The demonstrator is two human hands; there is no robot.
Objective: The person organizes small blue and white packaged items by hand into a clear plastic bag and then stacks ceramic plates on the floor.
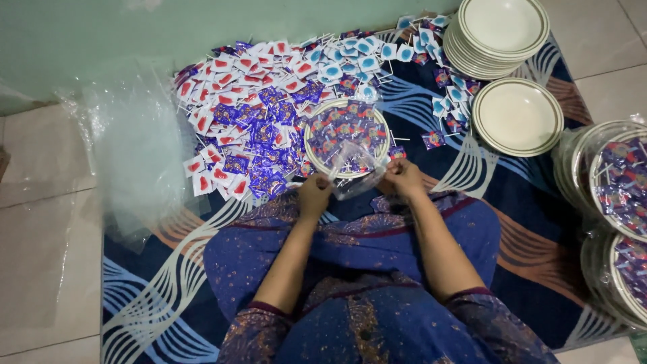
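My left hand [315, 194] and my right hand [404, 176] each pinch a side of a clear plastic bag [355, 168], holding it stretched just in front of my knees. Right behind the bag lies a white plate [311, 145] with a green rim, filled with small blue and red wrapped candies on sticks. A large spread of the same candy packets [253, 101], in red-white, purple and light blue, covers the rug beyond the plate.
A pile of clear plastic bags [138, 145] lies at the left by the green wall. A stack of white plates [502, 30] and one single plate [517, 116] sit at the back right. Bagged, candy-filled plates [620, 182] are stacked at the right edge. A blue patterned rug [526, 202] is underneath.
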